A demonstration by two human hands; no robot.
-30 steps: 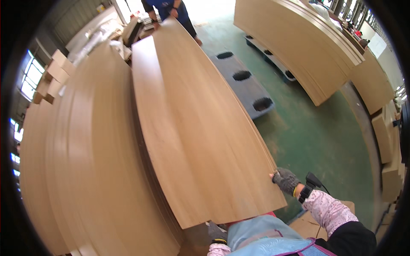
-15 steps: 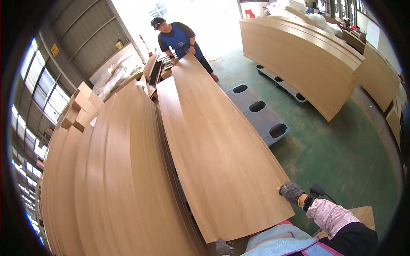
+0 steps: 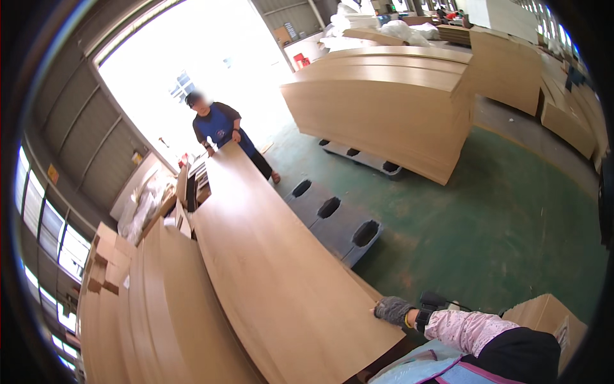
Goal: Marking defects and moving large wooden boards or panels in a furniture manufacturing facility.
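A long, light-brown wood panel (image 3: 281, 275) stretches from my body to a co-worker (image 3: 217, 131) in a blue apron, whose hands are at its far end. My right hand (image 3: 393, 311), in a grey fingerless glove, grips the panel's right edge near the close corner, its fingers curled at the edge. Under that edge a strip of another panel (image 3: 362, 281) shows. My left hand is out of view.
Left of the panel stand stacked panels (image 3: 182, 301). Right of it lies a grey plastic pallet (image 3: 313, 221) on the green floor (image 3: 448, 256). Another stack of panels (image 3: 384, 109) rests on a pallet beyond. A cardboard box (image 3: 543, 320) sits by my right arm.
My view has turned right. The top panel has shifted left over the one beneath, covering its left strip and baring some at the right. My left hand has left the view.
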